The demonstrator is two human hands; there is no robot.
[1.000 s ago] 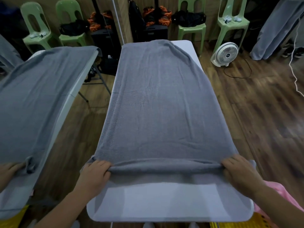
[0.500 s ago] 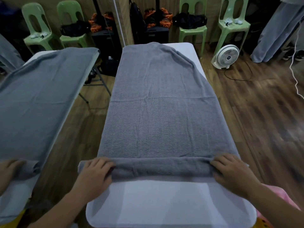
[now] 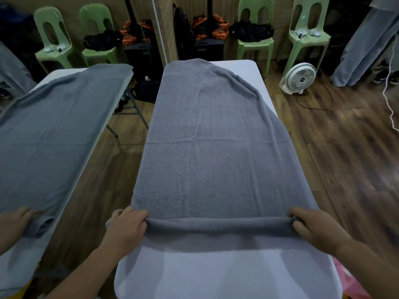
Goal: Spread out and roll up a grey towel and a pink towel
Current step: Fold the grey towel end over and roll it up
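A grey towel [image 3: 216, 147] lies spread lengthwise over a white table [image 3: 216, 275]. Its near end is wound into a thin roll [image 3: 220, 227] running across the table. My left hand [image 3: 127, 229] grips the roll's left end, fingers curled over it. My right hand [image 3: 313, 227] grips the right end the same way. A bit of pink towel [image 3: 349, 283] shows at the bottom right, below the table's edge.
A mirror at the left reflects the table, the towel [image 3: 54, 137] and a hand [image 3: 13, 225]. Green plastic chairs [image 3: 254, 39] with bags line the far wall. A white floor fan [image 3: 299, 77] with a cable stands right of the table on wooden floor.
Both hands have turned the towel's near end over away from me, so the roll is thicker and tighter. The view has tilted down slightly.
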